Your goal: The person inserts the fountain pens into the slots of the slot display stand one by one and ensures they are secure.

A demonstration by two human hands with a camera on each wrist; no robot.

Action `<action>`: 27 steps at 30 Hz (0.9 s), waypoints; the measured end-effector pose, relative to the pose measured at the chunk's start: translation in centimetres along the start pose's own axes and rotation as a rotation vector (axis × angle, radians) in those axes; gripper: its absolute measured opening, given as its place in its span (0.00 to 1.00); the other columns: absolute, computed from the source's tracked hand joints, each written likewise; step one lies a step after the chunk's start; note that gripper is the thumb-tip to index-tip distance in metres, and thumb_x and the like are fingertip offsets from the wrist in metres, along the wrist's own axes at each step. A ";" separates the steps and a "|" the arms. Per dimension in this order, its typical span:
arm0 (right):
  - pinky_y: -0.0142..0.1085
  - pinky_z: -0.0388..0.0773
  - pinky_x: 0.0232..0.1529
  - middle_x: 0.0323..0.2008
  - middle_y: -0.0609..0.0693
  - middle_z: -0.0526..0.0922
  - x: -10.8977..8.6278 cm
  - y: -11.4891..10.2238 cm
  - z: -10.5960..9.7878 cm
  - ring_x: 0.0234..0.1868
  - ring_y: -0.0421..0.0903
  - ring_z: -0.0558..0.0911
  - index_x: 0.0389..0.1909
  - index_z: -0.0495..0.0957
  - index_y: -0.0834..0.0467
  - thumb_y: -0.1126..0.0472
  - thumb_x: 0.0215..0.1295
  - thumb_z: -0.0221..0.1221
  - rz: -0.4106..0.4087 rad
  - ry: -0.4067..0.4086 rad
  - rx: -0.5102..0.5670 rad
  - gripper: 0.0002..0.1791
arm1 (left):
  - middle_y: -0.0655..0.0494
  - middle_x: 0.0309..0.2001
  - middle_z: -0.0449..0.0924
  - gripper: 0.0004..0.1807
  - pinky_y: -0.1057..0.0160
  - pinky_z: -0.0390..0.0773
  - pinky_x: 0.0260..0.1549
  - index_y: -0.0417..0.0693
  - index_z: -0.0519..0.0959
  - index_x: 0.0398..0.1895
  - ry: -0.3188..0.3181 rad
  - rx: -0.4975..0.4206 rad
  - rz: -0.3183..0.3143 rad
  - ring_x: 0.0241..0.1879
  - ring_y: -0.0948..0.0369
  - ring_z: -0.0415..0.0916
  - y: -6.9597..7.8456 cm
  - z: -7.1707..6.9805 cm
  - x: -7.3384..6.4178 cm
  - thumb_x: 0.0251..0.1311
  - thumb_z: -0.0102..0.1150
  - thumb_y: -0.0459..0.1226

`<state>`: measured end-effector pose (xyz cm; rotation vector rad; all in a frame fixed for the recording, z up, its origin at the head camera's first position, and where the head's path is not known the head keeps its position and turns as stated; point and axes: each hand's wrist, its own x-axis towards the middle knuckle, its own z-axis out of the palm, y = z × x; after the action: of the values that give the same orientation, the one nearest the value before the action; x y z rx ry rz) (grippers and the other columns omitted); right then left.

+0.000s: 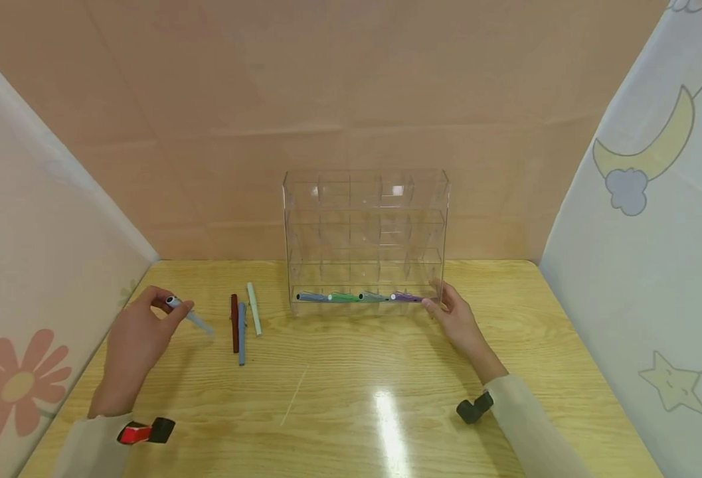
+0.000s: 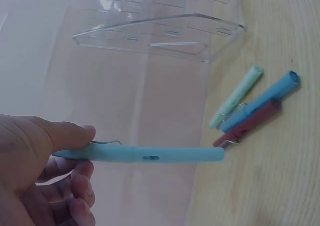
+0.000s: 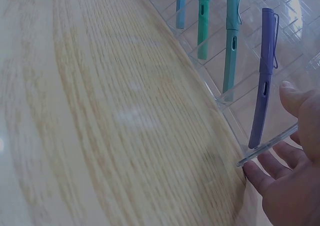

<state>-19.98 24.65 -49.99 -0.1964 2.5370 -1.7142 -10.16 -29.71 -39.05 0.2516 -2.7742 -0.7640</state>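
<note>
My left hand (image 1: 138, 338) pinches a light blue pen (image 2: 170, 155) between thumb and fingers near its clip end, raised over the left part of the table. A clear acrylic rack (image 1: 365, 263) with stacked, divided shelves stands at the back. Its lowest shelf holds a row of pens: blue (image 1: 312, 297), green (image 1: 343, 297), grey-green (image 1: 374, 297) and purple (image 1: 406, 297). My right hand (image 1: 461, 325) grips the rack's lower right side, the side panel between thumb and fingers, close beside the purple pen (image 3: 262, 80).
Between the left hand and the rack lie a dark red pen (image 1: 234, 325), a blue pen (image 1: 242, 335) and a mint pen (image 1: 254, 309). A wooden table (image 1: 339, 405) bears everything. Patterned sheets enclose it at the left, back and right.
</note>
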 end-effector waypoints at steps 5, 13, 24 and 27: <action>0.64 0.62 0.79 0.85 0.62 0.55 -0.1 -0.2 0.0 0.84 0.68 0.58 0.84 0.56 0.55 0.48 0.81 0.59 0.002 -0.002 0.005 0.39 | 0.35 0.47 0.84 0.27 0.61 0.63 0.14 0.38 0.76 0.55 0.026 -0.053 -0.026 0.16 0.61 0.62 0.4 -0.4 0.0 0.77 0.59 0.55; 0.65 0.63 0.78 0.85 0.62 0.55 0.0 -0.2 0.0 0.84 0.68 0.57 0.85 0.55 0.54 0.47 0.81 0.59 0.004 -0.004 0.004 0.40 | 0.57 0.27 0.76 0.27 0.62 0.66 0.14 0.43 0.77 0.55 0.050 -0.172 -0.081 0.20 0.62 0.68 1.1 -0.8 0.2 0.74 0.61 0.57; 0.64 0.62 0.79 0.85 0.62 0.56 -0.1 -0.2 0.1 0.84 0.68 0.57 0.83 0.57 0.55 0.47 0.80 0.59 0.002 0.001 0.016 0.39 | 0.74 0.31 0.76 0.23 0.63 0.64 0.13 0.44 0.75 0.56 0.069 -0.403 -0.108 0.16 0.65 0.68 2.4 0.2 0.6 0.73 0.65 0.52; 0.63 0.62 0.79 0.85 0.62 0.56 -0.1 -0.3 0.1 0.84 0.68 0.57 0.83 0.57 0.56 0.47 0.80 0.59 -0.003 0.001 0.020 0.39 | 0.74 0.33 0.76 0.22 0.64 0.65 0.14 0.46 0.75 0.55 0.066 -0.453 -0.110 0.17 0.65 0.70 2.9 0.7 0.6 0.74 0.65 0.52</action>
<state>-19.88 24.48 -49.75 -0.1978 2.5198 -1.7406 -11.20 -27.03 -38.03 0.3330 -2.4546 -1.3522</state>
